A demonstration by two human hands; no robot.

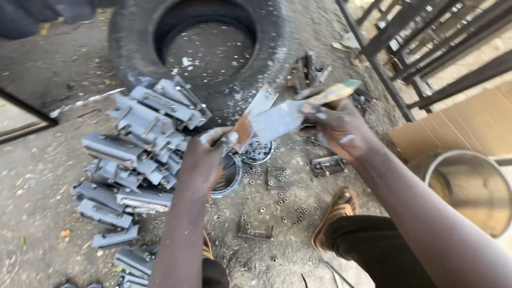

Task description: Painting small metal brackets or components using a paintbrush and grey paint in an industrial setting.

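My left hand [205, 160] grips a flat metal bracket piece [255, 114], partly rusty and partly coated grey, holding it up over the ground. My right hand [338, 125] holds a paintbrush with a pale wooden handle [336, 93], and its grey-loaded bristles lie against the bracket's face. Both hands carry smears of grey paint. Directly below the bracket sit a small round tin of grey paint [257, 152] and a second round tin [229, 176], partly hidden by my left hand.
A pile of several grey-painted metal brackets [133, 154] lies at the left. A large tyre [200, 45] rests behind. Loose nuts and small frames [277, 205] dot the ground. A metal pot [472, 189], cardboard and a dark metal rack stand at the right. My sandalled foot [336, 216] is below.
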